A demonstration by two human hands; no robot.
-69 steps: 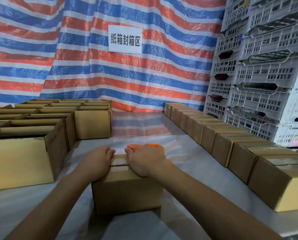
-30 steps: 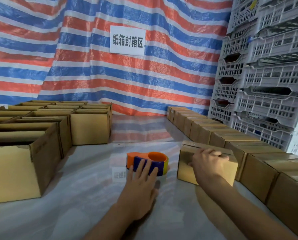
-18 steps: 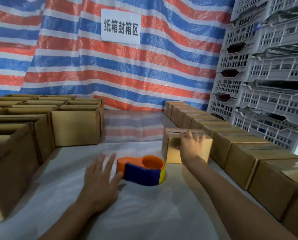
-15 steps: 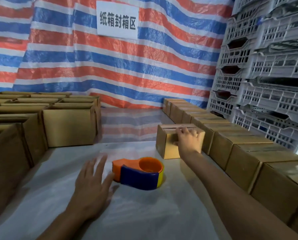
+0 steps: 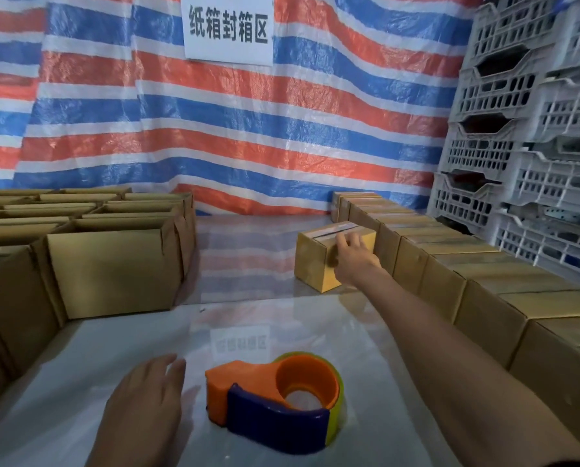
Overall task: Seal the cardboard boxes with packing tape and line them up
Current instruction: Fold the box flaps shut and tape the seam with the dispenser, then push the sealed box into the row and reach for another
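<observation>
A small taped cardboard box (image 5: 315, 261) stands far out on the table, just left of the row of sealed boxes (image 5: 450, 264) along the right side. My right hand (image 5: 352, 257) reaches out and rests against its near right side, fingers spread over the top edge. The orange and blue tape dispenser (image 5: 275, 399) lies on the table close to me. My left hand (image 5: 147, 409) lies flat and open on the table just left of the dispenser, not touching it.
Several open, unsealed boxes (image 5: 113, 264) crowd the left side of the table. White plastic crates (image 5: 517, 129) are stacked at the right behind the sealed row. A striped tarp with a paper sign (image 5: 227, 28) hangs behind. The table (image 5: 265, 325) has a glossy white cover.
My right hand has pushed the taped box further away along the sealed row. My left hand has drawn back beside the dispenser, which has not moved.
</observation>
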